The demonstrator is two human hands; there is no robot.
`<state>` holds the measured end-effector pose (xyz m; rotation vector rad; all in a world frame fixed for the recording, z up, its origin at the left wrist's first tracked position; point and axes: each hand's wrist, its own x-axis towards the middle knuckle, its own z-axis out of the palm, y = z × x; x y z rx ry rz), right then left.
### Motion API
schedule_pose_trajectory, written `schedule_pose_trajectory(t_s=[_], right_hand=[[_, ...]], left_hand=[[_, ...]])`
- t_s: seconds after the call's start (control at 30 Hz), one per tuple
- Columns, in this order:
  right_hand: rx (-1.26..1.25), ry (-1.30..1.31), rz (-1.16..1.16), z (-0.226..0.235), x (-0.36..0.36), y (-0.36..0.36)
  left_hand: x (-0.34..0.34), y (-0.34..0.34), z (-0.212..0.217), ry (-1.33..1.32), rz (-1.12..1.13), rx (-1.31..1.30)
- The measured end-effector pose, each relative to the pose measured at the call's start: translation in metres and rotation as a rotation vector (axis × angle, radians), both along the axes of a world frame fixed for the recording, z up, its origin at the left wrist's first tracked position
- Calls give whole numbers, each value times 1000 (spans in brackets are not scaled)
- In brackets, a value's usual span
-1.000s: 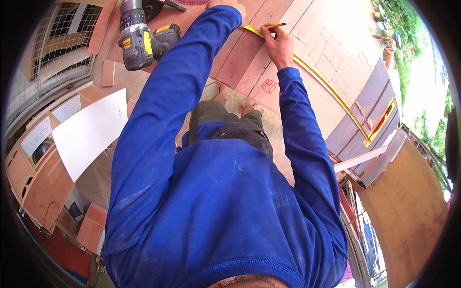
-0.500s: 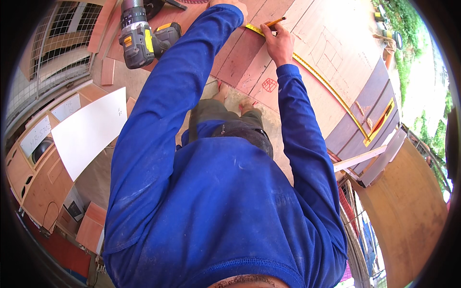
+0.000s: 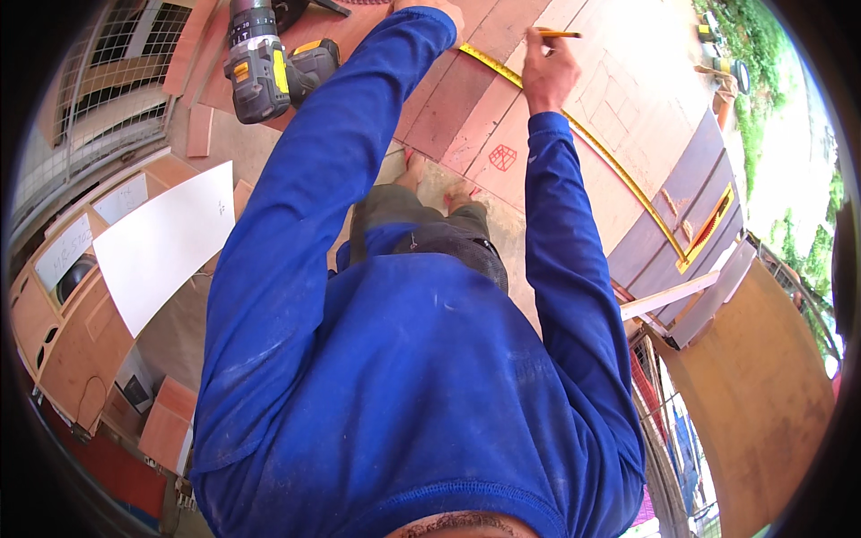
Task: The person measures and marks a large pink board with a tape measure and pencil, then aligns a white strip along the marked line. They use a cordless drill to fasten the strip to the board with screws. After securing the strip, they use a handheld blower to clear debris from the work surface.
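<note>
My right hand (image 3: 550, 79) is closed on a pencil (image 3: 563, 34), which points to the right above the wooden boards. Under that hand a yellow tape measure blade (image 3: 623, 177) runs across the boards from upper left to lower right. By the blade's upper end is my left hand (image 3: 453, 13), cut off by the top edge, so its fingers are hidden. Thin pencil lines (image 3: 619, 85) and a small red drawn figure (image 3: 503, 158) mark the reddish board surface (image 3: 484, 134).
A cordless drill (image 3: 260, 85) stands left of my left forearm. A yellow-edged tool or strip (image 3: 708, 229) lies on the grey-purple boards at the right. Wooden cabinets (image 3: 81, 341) and a white sheet (image 3: 170, 247) are at the left, a curved brown panel (image 3: 762, 394) lower right.
My right hand has moved right along the tape with the pencil, which now lies more level. More of the blade shows between my hands. My left hand has stayed in place.
</note>
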<state>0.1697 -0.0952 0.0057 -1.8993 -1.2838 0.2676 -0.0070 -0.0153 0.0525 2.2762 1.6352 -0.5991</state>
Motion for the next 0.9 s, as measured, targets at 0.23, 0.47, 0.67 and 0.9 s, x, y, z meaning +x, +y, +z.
schedule_pose_trajectory(t_s=[0.23,0.47,0.67,0.9], right_hand=[[-250,52,283,-6,-6,-15],[-292,40,372,3,-8,-13],[-263,38,416,5,-9,-14],[-241,0,455,0,-8,-10]], left_hand=[[0,1,-7,-13,17,7],[0,-1,2,4,6,-4],[-1,-1,0,2,22,-4],[-3,-2,-3,-9,7,12]])
